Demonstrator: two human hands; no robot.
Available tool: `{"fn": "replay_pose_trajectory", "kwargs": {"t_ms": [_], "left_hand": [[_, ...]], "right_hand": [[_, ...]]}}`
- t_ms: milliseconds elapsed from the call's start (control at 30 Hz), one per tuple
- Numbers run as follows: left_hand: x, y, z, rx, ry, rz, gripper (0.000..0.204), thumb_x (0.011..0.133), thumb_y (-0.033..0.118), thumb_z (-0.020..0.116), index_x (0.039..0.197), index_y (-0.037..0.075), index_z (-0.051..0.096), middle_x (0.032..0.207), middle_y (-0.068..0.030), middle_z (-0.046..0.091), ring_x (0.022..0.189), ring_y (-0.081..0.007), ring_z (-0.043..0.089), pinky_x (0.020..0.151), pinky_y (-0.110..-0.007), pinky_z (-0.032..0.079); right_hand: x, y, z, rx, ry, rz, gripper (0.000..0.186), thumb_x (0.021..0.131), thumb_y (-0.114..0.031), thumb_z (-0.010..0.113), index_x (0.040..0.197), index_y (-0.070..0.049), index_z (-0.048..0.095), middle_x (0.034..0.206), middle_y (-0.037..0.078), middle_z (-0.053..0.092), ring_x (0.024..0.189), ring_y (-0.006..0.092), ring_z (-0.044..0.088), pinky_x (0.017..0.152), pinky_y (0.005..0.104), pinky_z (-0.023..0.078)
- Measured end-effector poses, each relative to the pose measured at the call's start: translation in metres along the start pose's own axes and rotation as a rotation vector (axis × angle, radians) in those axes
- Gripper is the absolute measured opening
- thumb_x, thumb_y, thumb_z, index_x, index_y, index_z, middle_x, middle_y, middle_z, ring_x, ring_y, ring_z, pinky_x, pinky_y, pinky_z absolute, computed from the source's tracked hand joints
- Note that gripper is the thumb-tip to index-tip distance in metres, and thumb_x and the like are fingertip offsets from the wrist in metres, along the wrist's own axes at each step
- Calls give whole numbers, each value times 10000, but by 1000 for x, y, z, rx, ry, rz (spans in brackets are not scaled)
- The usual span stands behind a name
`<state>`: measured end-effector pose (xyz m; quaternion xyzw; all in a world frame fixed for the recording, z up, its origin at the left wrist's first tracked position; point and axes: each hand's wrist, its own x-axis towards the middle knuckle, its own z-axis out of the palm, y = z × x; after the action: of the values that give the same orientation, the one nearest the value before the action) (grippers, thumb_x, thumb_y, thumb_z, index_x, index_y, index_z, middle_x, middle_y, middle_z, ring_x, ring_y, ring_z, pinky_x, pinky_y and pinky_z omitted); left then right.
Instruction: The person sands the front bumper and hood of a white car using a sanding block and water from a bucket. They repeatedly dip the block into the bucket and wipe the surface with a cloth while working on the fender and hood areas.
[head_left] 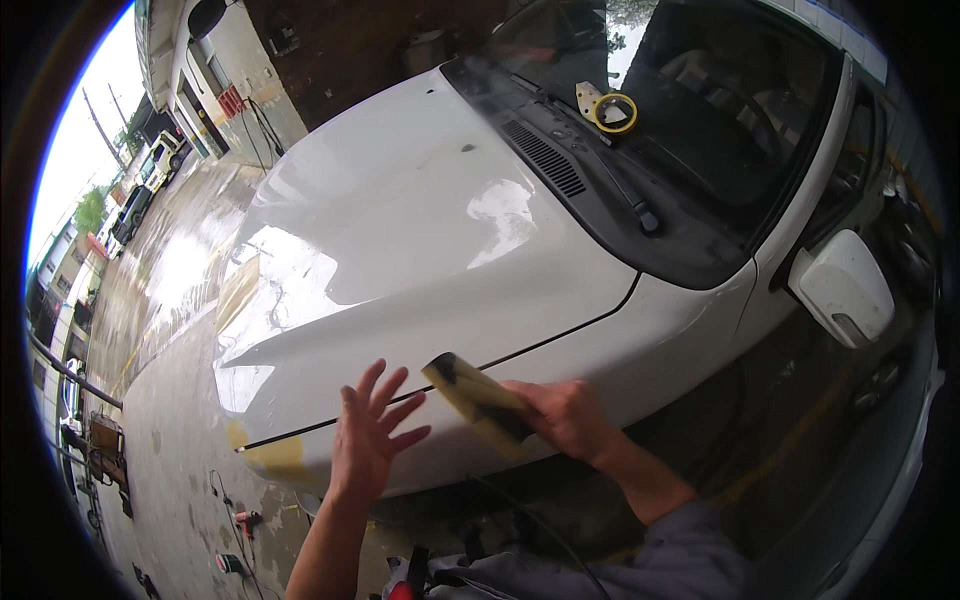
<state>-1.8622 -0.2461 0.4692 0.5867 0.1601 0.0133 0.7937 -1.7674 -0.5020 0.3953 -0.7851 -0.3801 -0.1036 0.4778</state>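
From where I sit, my right hand (565, 415) is curled around a yellowish sanding block (478, 398) with a dark face, pinching its near end so the far end pokes up and left over the white fender (620, 350), right by the dark seam where the hood (400, 230) meets it. My left hand (368, 435) is empty, fingers spread wide, palm hovering just above the fender's near edge; I can't tell whether it touches the paint.

What worries me most is the block. It sits tilted, one corner leading. If I press with that corner rather than the flat face, I judge it could gouge a groove or cut through the paint at the panel edge, where the coat looks thinnest. The seam is close too: a slip to the far side would scuff the glossy hood.

A yellowish patch (265, 455) shows at the near-left nose of the car, so I'd guess some areas are already worked back; going over them unevenly risks waves in the surface.

A dark cable (530, 525) runs below my right forearm; snagging it could jerk my hand. The roll of yellow tape (614, 112) on the windscreen could slide off.
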Motion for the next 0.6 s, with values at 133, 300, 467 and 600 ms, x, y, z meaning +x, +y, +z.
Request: {"fn": "replay_pose_trajectory", "kwargs": {"t_ms": [133, 300, 467, 600], "left_hand": [[-3, -15, 7, 98, -54, -85, 550, 1124, 454, 420, 1551, 108, 389, 1448, -169, 555, 1254, -302, 624, 980, -468, 572], [-4, -13, 2, -33, -20, -38, 438, 1119, 416, 445, 1309, 49, 589, 1182, -114, 691, 1081, -247, 693, 933, -458, 592], [13, -10, -20, -272, 252, 117, 393, 1070, 426, 524, 1263, 92, 600, 1129, -93, 703, 1048, -270, 703, 862, -485, 603], [-7, 15, -100, -203, 413, 340, 492, 1086, 461, 476, 1381, 72, 535, 1342, -151, 656, 1169, -271, 662, 883, -451, 599]], "right_hand": [[10, -16, 11, -60, -145, -30, 325, 944, -141, 707, 1267, -106, 703, 951, 147, 758, 782, 322, 743, 671, 386, 590], [15, -20, 16, 23, -138, -12, 332, 945, -149, 714, 1275, -113, 701, 926, 153, 753, 768, 334, 739, 661, 394, 588], [16, -17, 9, -29, -159, -6, 329, 960, -173, 710, 1282, -105, 696, 917, 175, 746, 746, 360, 729, 650, 396, 579], [23, 68, -38, 437, 313, 428, 187, 1003, -160, 604, 895, -15, 655, 742, 212, 635, 588, 282, 518, 580, 416, 444]]}}
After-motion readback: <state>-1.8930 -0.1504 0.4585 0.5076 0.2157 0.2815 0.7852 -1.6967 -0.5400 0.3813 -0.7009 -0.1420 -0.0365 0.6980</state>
